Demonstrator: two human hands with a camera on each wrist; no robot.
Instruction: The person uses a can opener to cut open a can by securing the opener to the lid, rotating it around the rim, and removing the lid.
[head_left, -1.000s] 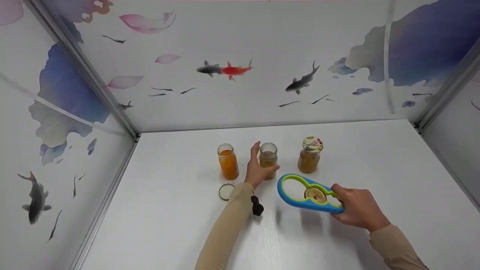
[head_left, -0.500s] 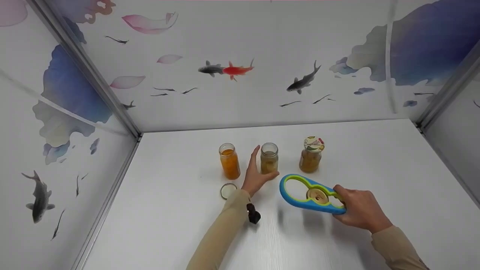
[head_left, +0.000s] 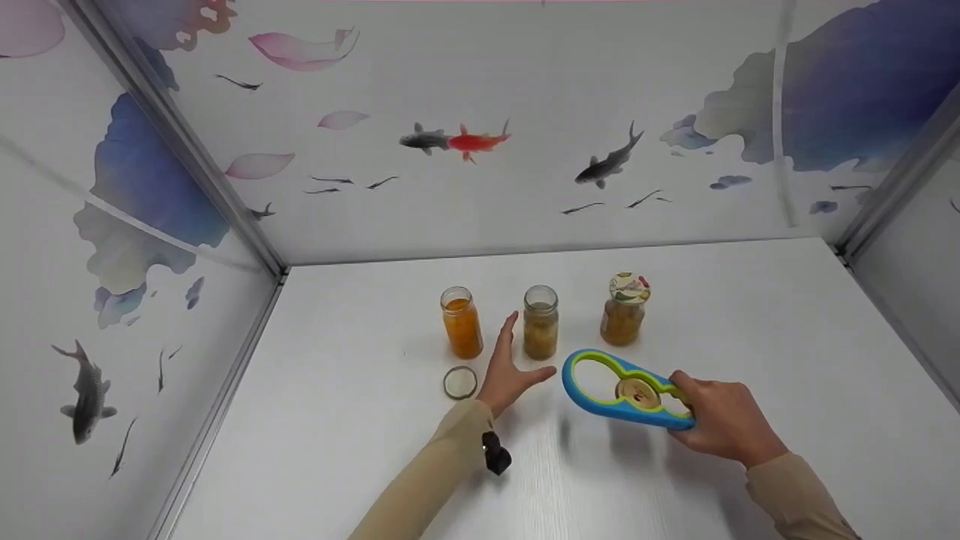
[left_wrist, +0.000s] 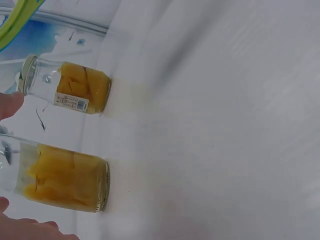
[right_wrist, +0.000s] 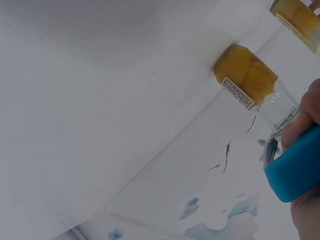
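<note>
My left hand (head_left: 504,379) is spread, thumb and fingers apart, just in front of an uncovered glass jar (head_left: 541,334) of pale yellow fruit pieces. It holds nothing. In the left wrist view that jar (left_wrist: 65,177) stands past the fingers. My right hand (head_left: 724,420) grips one end of a blue and lime-green multi-hole jar opener (head_left: 574,388), held above the table. A gold-coloured jar lid (head_left: 637,392) sits in one of its holes. The opener's blue end (right_wrist: 295,170) sticks out of the fist in the right wrist view.
Back right stands a similar jar (head_left: 622,321) with its patterned lid on. On the left is an uncovered jar (head_left: 463,330) of orange contents, with a loose lid (head_left: 460,382) in front. A white table (head_left: 337,420) meets printed walls (head_left: 480,202) at the back and sides.
My left hand has drawn back from the middle jar toward me, coming away from around its side. The right hand and opener have stayed nearly still.
</note>
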